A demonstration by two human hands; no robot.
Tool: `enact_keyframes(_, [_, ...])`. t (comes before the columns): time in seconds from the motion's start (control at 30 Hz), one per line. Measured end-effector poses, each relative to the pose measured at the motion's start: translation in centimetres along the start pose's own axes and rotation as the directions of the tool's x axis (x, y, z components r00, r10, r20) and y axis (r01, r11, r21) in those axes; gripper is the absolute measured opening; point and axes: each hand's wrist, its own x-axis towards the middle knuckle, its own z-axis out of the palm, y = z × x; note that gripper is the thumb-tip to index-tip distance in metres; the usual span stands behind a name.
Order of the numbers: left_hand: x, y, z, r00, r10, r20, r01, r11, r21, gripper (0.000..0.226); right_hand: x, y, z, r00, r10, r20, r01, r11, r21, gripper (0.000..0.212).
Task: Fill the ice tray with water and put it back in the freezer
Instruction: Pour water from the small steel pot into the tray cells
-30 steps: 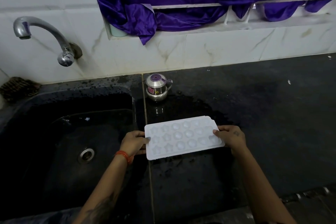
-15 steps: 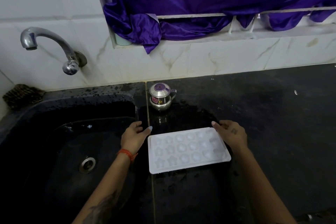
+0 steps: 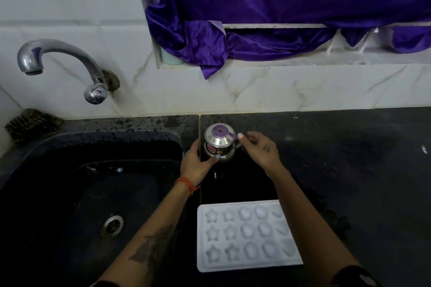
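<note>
Black counter (image 3: 349, 170) bears white ice tray (image 3: 247, 235); small steel pot (image 3: 219, 142).

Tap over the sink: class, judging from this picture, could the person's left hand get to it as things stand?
Probably yes. The left hand rests against the small steel pot, and only the open sink lies between it and the tap; nothing blocks that path.

Both hands have let go of the tray (image 3: 247, 235), which now lies flat on the table (image 3: 349, 170), with the right forearm crossing its right edge. The left hand (image 3: 198, 163) has moved up to the small steel pot (image 3: 219, 142) and its grip now wraps the pot's left side, thumb on the front. The right hand (image 3: 258, 149) has come to the pot's right side, fingers at its handle.
</note>
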Motion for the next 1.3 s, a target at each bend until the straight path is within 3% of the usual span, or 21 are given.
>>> enact_keyframes(0.1, [0.9, -0.4, 0.7, 0.998, 0.035, 0.052, -0.035, 0.999, -0.004, 0.071, 1.9, -0.1, 1.2, 0.995, 0.034, 0.089, -0.034, 0.999, -0.004, 0.053])
enact_keyframes(0.23, [1.4, -1.1, 1.4, 0.999, 0.035, 0.04, -0.033, 0.999, -0.038, 0.069, 2.8, 0.5, 1.9, 0.976, 0.07, 0.205, -0.112, 0.973, 0.2, 0.046])
enact_keyframes(0.33, [1.5, -1.0, 1.8, 0.999, 0.045, 0.008, -0.045, 0.996, -0.071, 0.063, 3.0, 0.8, 2.0, 0.983, 0.062, 0.175, -0.112, 0.948, 0.298, 0.035])
enact_keyframes(0.63, [-1.4, 0.6, 1.8, 0.998, 0.054, -0.028, -0.058, 0.981, -0.185, 0.055, 0.0, 0.4, 0.2, 0.997, 0.021, 0.079, -0.051, 0.911, 0.41, 0.036])
enact_keyframes(0.77, [-4.5, 1.8, 1.9, 0.996, 0.034, -0.079, -0.054, 0.962, -0.269, 0.058, -3.2, -0.5, -1.8, 0.999, -0.026, 0.04, 0.01, 0.93, 0.368, 0.032])
enact_keyframes(0.93, [-9.7, 2.2, 2.7, 0.995, 0.007, -0.096, -0.042, 0.929, -0.368, 0.043, -7.5, -1.0, -4.1, 0.997, -0.074, 0.01, 0.07, 0.975, 0.213, 0.038])
enact_keyframes(1.2, [-16.3, 1.4, 4.6, 0.997, -0.07, -0.031, 0.05, 0.9, -0.434, 0.033, -13.3, -0.4, -6.6, 0.989, -0.144, -0.03, 0.143, 0.989, -0.03, 0.038])
enact_keyframes(1.3, [-17.9, 1.0, 4.8, 0.997, -0.078, -0.009, 0.065, 0.886, -0.459, 0.02, -14.9, -0.2, -6.7, 0.987, -0.151, -0.052, 0.146, 0.985, -0.087, 0.04])
